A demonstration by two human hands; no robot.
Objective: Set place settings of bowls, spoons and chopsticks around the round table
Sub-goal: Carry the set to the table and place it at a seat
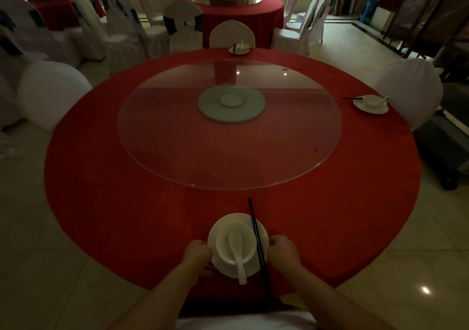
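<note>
Sitting at the near edge of the red tabletop [127, 203], a white plate [228, 219] is held from both sides. The left hand [199, 252] is curled round the plate's left rim, with fingertips seen beneath it, so that grip is grasping the plate. The right hand [283, 252] is curled at the right rim, and its grip is likewise closed on the plate (its fingertips are partly hidden in the dim light). A bowl [225, 243] is set on the plate, and a white spoon [237, 248] is laid in the bowl, its handle pointed toward the person and carried past the plate's near rim. Black chopsticks [255, 225] are laid together across the plate's right side, just beside the bowl, their far ends pointed at the glass turntable [177, 139] in the middle of the tabletop. Two more settings are seen: one at the far edge [238, 48] and one at the right edge [371, 104], each with plate, bowl, spoon and chopsticks. White-covered chairs are placed at the left [50, 93], right [411, 88] and far side [232, 34].
</note>
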